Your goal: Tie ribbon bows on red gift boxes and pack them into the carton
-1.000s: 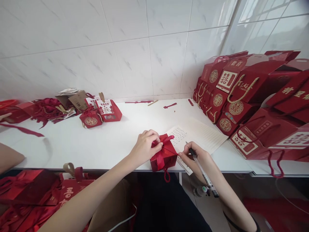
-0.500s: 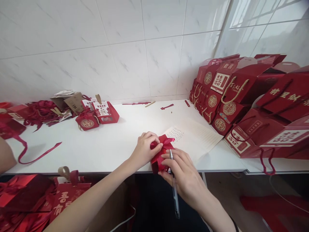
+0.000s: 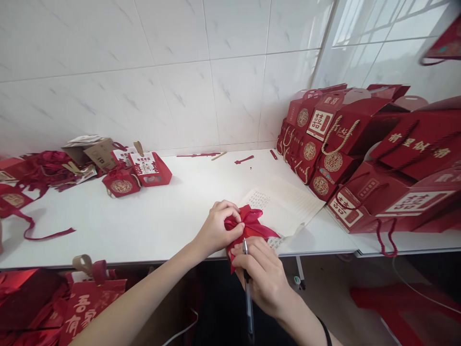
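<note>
A small red gift box (image 3: 246, 209) with a red satin ribbon bow (image 3: 255, 225) is at the table's front edge, between my two hands. My left hand (image 3: 218, 228) pinches the bow's knot between thumb and forefinger. Against the near right side of the box, my right hand (image 3: 265, 273) has its fingers curled, with a clear-barrelled pen (image 3: 248, 307) held among them. The pen's tip points up toward the bow and its barrel hangs down past the palm. My hands hide most of the box. One ribbon tail spreads out to the right.
Handwritten paper sheets (image 3: 293, 204) lie right of the box. Stacked red gift boxes (image 3: 363, 197) fill the right side. Two small boxes (image 3: 153, 170) stand left, near a ribbon pile (image 3: 54, 168). More red packages (image 3: 95, 300) sit below the table edge.
The bow's tail now extends further right, and my right hand has shifted slightly left and down with the pen. A red box has come into view at the upper right.
</note>
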A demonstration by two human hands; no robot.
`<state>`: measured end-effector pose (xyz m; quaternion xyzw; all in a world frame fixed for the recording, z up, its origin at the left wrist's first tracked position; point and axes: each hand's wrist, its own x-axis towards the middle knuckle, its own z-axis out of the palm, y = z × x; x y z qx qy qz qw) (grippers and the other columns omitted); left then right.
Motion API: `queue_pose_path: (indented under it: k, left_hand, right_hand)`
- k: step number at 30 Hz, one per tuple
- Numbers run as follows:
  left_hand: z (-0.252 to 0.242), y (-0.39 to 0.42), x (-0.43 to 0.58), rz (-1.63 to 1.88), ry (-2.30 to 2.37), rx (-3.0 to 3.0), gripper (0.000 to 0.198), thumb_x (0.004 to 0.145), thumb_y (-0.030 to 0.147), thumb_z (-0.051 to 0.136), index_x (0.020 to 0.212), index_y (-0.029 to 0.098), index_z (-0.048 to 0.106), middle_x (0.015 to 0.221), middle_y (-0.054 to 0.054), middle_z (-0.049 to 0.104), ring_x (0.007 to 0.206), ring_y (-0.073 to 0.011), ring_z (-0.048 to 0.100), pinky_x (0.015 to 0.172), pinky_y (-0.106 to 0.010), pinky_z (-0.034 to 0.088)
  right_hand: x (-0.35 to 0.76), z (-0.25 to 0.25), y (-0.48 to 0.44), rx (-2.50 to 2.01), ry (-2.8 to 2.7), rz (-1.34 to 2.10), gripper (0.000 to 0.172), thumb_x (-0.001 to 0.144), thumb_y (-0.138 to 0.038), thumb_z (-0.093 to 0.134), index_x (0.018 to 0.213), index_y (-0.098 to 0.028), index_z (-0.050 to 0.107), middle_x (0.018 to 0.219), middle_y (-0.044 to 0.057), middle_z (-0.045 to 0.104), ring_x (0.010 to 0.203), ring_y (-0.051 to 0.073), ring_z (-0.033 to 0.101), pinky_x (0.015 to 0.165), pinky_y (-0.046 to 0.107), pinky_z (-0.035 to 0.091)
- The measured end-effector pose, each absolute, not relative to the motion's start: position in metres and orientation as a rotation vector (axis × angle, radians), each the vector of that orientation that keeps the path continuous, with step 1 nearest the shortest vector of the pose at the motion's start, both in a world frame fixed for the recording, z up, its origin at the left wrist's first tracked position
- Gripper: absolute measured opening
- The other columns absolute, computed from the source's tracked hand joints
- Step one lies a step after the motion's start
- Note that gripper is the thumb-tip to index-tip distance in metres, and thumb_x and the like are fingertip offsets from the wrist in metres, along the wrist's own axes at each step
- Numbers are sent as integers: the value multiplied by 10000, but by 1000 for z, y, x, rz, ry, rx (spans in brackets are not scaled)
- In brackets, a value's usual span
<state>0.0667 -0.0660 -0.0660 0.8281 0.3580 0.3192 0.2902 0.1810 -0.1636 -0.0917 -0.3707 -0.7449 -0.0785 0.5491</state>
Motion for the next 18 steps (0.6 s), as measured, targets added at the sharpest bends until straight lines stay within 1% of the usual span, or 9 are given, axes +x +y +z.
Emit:
queue_pose_path:
  k: [5,8,9,11,13,15,16,18]
  left_hand:
    - [-63,-67,69,819,912,2218,82,719,211,593,643,203,563,939,-33,599,965,-204,525,934,-400,418]
    - [-64,-66,69,815,918,2215,94,734,232,592,647,202,575,942,-36,596,969,-207,523,937,-403,412]
    - [-64,-66,69,813,919,2217,94,738,239,594,654,201,579,948,-37,595,976,-209,521,941,-405,409]
    - [-65,-65,69,805,917,2225,98,742,246,599,658,201,582,954,-37,595,992,-212,518,946,-405,406]
    - [-65,-64,68,794,913,2235,106,751,253,600,660,201,584,958,-36,594,1000,-213,518,942,-401,411]
    - [-64,-65,68,780,915,2242,106,760,257,600,669,203,587,966,-35,593,1003,-214,517,938,-402,414]
    - [-64,-65,68,774,917,2244,104,763,258,600,675,204,586,968,-35,594,1005,-215,516,940,-407,412]
    - [-63,-67,68,774,915,2251,103,769,257,598,683,203,577,969,-36,597,1012,-219,510,944,-418,405]
  right_hand:
    - [177,-93,-172,-871,-1746,-158,220,895,-21,460,760,-183,520,702,36,598,641,158,540,602,311,440]
    - [176,-94,-178,-862,-1779,-98,193,899,-37,468,799,-186,542,710,32,606,659,164,565,632,314,454]
    - [178,-92,-180,-862,-1774,-54,155,906,-71,490,822,-187,548,722,34,611,671,168,573,642,316,459]
    - [188,-86,-180,-843,-1726,58,47,918,-201,544,874,-193,558,758,46,625,712,187,592,662,323,471]
    - [205,-78,-175,-869,-1601,151,127,919,-323,544,908,-198,563,799,55,641,739,201,604,664,319,475]
    - [224,-72,-162,-1051,-1436,212,165,923,-351,499,883,-204,563,793,43,644,692,188,600,626,294,456]
    - [234,-70,-154,-1187,-1372,248,186,914,-364,501,838,-204,556,747,29,635,637,175,583,595,281,435]
    - [248,-68,-135,-1366,-1354,391,223,879,-406,527,793,-200,531,718,22,625,630,173,571,595,275,414]
